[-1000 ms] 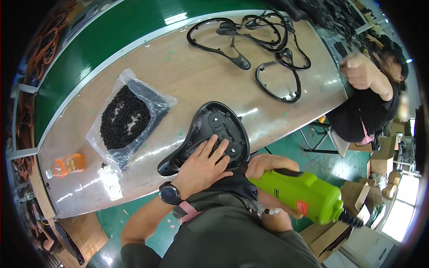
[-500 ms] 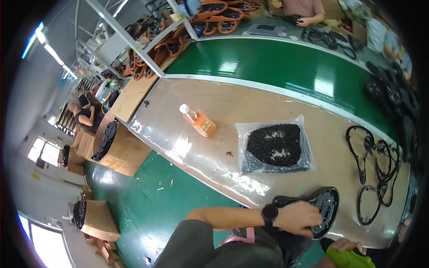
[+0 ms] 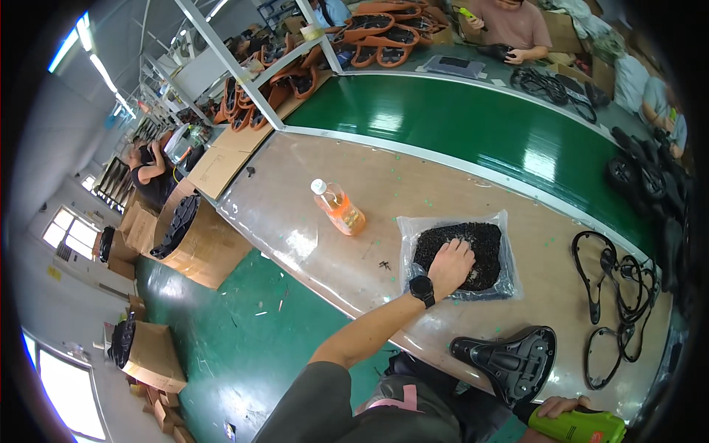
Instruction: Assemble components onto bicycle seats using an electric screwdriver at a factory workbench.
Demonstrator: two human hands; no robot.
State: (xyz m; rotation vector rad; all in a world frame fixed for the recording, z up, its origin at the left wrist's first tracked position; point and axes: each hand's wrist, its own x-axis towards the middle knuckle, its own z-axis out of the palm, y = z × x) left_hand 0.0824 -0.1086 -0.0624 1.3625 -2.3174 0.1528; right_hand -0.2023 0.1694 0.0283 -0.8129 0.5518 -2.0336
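Observation:
My left hand (image 3: 452,267), with a black watch on its wrist, rests on a heap of small black screws (image 3: 478,244), fingers apart and touching them. The heap lies on a clear plastic bag (image 3: 509,277) on the table. At the lower right my right hand (image 3: 561,405) is wrapped round a lime-green power screwdriver (image 3: 583,424). Its dark front end points left, close beside a black saddle-shaped plastic shell (image 3: 517,362). This shell lies at the table's near edge with its ribbed inside facing up; neither hand holds it.
An orange drink bottle (image 3: 341,210) stands left of the bag. Black loop-shaped frames (image 3: 624,295) lie at the right. Beyond the table (image 3: 295,258) runs a green belt (image 3: 458,122), with orange-and-black saddle shells (image 3: 369,33) and co-workers behind. Cardboard boxes (image 3: 203,247) stand on the floor at left.
My left hand has left the black shell and moved up and left onto the screws. The power screwdriver stays in my right hand, now showing more fully.

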